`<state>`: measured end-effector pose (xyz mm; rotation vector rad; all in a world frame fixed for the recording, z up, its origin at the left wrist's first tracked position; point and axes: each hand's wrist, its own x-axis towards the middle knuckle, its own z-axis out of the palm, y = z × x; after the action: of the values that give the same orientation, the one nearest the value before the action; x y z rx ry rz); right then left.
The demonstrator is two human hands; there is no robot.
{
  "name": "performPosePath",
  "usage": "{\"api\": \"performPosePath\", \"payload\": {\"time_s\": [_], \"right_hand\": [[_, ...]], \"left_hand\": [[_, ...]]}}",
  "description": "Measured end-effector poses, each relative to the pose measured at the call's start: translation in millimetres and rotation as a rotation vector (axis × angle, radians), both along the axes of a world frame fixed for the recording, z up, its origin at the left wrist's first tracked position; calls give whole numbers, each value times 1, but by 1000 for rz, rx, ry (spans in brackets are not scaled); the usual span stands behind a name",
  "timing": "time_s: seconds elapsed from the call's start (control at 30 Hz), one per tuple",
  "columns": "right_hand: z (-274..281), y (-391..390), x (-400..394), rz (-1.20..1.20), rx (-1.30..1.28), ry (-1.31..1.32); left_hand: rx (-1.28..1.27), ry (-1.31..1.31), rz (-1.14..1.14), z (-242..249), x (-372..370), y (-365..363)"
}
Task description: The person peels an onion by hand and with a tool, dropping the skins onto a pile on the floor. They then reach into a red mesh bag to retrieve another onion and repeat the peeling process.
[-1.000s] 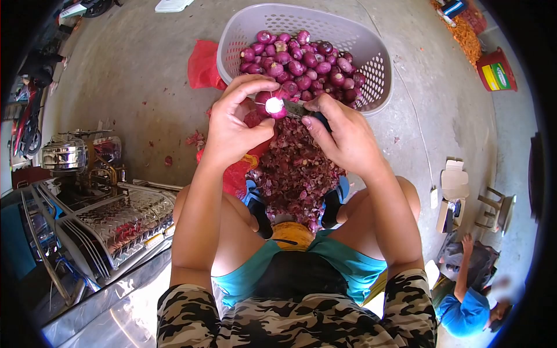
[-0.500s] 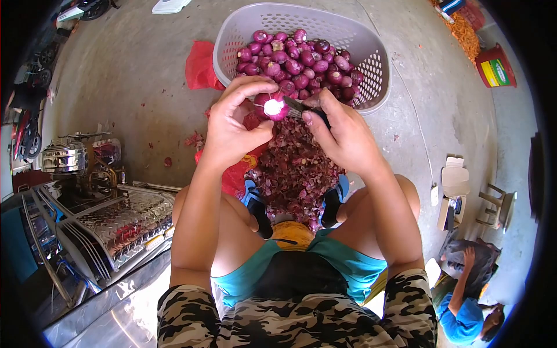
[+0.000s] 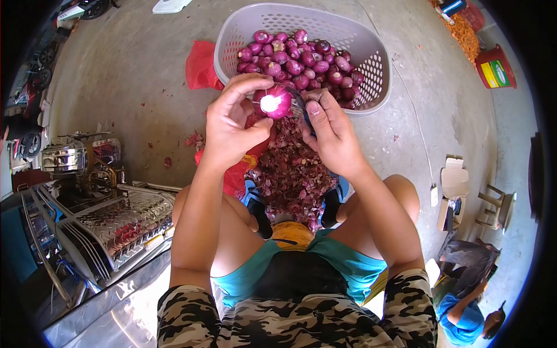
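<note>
A red onion [image 3: 279,104] with a bright white patch on its face is gripped between the thumb and fingers of my left hand [image 3: 238,119]. My right hand [image 3: 331,127] is closed round a small dark knife [image 3: 297,97], its blade right at the onion's right side. Just beyond both hands stands a grey perforated basket [image 3: 380,69], heaped with red onions [image 3: 290,64]. Below my hands, loose onion skins [image 3: 296,168] cover the floor between my feet.
Red mesh sacking [image 3: 203,66] lies against the basket's left side, with more near my left foot. Shiny metal machine parts [image 3: 122,214] stand at the left. At the right are an open cardboard box [image 3: 452,191], a small stool [image 3: 498,207] and a person in blue [image 3: 464,316].
My right hand has turned and shifted slightly left and down, bringing the knife round the onion's right side. The onion stays in my left hand. The person at the right has lowered an arm.
</note>
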<state>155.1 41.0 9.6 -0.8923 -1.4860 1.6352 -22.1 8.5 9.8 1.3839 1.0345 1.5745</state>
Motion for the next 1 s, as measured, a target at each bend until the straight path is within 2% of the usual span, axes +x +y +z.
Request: {"api": "performPosePath", "payload": {"time_s": [0.1,0.2,0.3,0.5,0.6,0.8,1.0], "right_hand": [[8,-3,-2,11,-241,81],[9,-4,-3,24,-354,185],[5,-1,3,93,-246,89],[8,12,14,69,642,-399],[7,15,16,56,683,-433],[8,8,12,63,436,-318],[7,1,3,6,-12,4]], "left_hand": [[8,-15,-6,-1,-1,0],[7,-4,-2,-2,-1,0],[7,26,6,-1,-2,0],[51,165,60,-3,-5,1],[25,210,58,-1,-3,-1],[28,102,51,2,4,-1],[62,162,43,2,4,-1]]}}
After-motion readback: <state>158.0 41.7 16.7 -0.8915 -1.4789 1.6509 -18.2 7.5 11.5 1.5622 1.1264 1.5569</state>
